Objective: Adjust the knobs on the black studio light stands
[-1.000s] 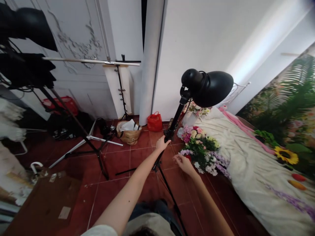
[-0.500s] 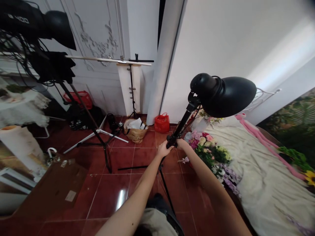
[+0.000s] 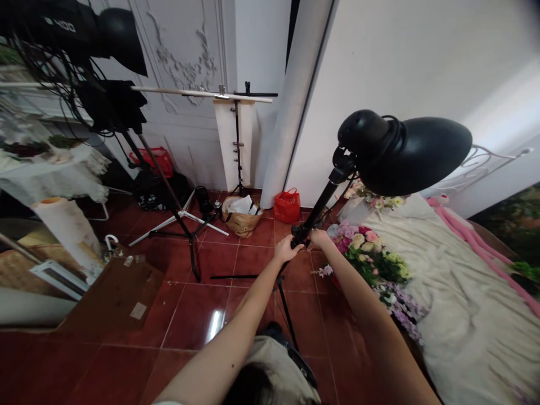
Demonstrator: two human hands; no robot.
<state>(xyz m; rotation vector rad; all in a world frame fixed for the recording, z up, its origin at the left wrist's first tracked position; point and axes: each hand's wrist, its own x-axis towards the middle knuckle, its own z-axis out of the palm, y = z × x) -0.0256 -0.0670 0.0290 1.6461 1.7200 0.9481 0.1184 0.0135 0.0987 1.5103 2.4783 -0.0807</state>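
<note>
A black light stand [image 3: 321, 203] stands in front of me, tilted, carrying a black lamp head [image 3: 422, 154] that faces right. My left hand [image 3: 287, 248] is wrapped around the stand's pole near its black clamp collar. On the collar's other side, my right hand [image 3: 319, 238] grips the stand too; its fingers are partly hidden behind the pole. The stand's thin legs [image 3: 287, 309] spread over the floor close to my feet. Just right of my right hand is a bunch of artificial flowers [image 3: 358, 247].
On the left stands another studio light [image 3: 120, 42] with dangling cables. A woven basket [image 3: 242, 222] and a red bag [image 3: 287, 206] sit by the wall. Flat cardboard [image 3: 122, 292] lies on the red tiles. A bed with a cream cover [image 3: 447, 253] fills the right.
The view has shifted left, so the surroundings appear farther right. The lamp head looks a little larger and closer, and the stand leans more to the right. Both hands keep their hold.
</note>
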